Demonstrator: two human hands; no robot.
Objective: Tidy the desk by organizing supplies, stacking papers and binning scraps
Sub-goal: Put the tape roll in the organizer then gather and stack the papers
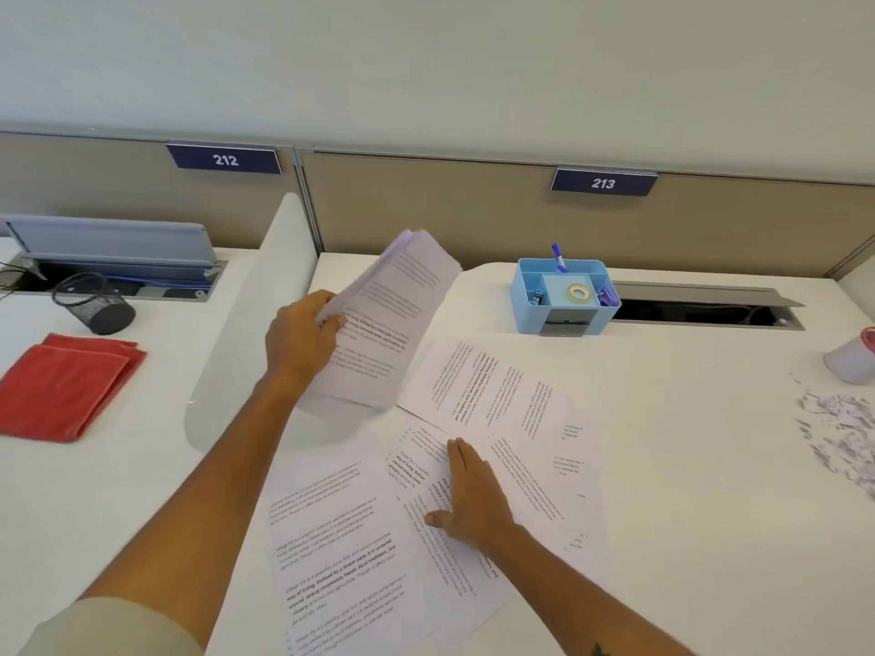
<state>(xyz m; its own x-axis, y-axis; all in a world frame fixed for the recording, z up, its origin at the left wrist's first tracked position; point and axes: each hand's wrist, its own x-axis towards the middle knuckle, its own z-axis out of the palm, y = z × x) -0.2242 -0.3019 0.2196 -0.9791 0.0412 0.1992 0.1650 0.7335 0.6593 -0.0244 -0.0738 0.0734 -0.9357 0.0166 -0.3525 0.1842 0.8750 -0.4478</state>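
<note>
While the left hand lifts a gathered sheaf of papers off the surface, fingers curled round its edge, the right hand presses flat, fingers together, on loose sheets at the near edge. Paper-stacking underway; next, slide these sheets together. Scraps wait far right.

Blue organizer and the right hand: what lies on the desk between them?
In the head view, printed sheets lie between the blue organizer and the right hand, with bare desk nearer the organizer.
</note>
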